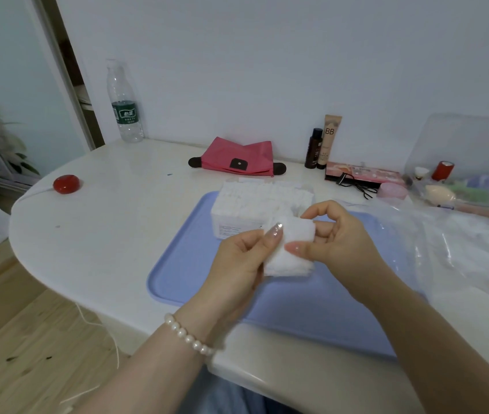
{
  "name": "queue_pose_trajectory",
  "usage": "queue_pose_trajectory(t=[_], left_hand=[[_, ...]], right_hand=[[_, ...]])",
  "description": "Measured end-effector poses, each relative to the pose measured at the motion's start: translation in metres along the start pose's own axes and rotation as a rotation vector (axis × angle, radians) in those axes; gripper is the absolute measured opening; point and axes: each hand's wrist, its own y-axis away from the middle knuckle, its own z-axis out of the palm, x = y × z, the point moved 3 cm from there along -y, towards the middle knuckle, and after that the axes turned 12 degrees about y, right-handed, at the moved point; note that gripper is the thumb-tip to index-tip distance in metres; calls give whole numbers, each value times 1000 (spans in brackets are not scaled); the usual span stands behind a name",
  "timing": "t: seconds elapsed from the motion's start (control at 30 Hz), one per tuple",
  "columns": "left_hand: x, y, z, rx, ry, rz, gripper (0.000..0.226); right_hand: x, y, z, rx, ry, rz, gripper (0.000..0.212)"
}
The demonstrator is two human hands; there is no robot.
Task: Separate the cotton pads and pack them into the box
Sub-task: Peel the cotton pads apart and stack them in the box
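A small stack of cotton pads (292, 249) is held above the blue tray (195, 270) by both hands. The left hand (241, 264) is curled around the stack's left edge, its thumb laid across the top face and pointing up and away. The right hand (338, 237) is closed in a pinch on the right edge, thumb on the near face, forefinger arched over the top, the other fingers tucked behind. The stack is held with its long axis running from near to far, the far end tilted upward towards the box (255, 204). The box is seen on the far part of the tray, just behind the hands, packed with upright white pads. Crumpled clear plastic (452, 243) lies on the surface at the right.
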Motion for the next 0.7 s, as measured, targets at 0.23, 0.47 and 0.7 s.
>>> queue_pose_trajectory(t=[0.23, 0.47, 0.7], left_hand=[[-4, -3, -3, 151, -18, 37, 23], [0, -12, 7, 147, -56, 5, 22], [9, -24, 22, 28, -440, 251, 12]], right_hand=[[3, -1, 3, 20, 29, -2, 36], [1, -2, -1, 51, 68, 9, 39], [-1, -11, -11, -9, 42, 238, 38]])
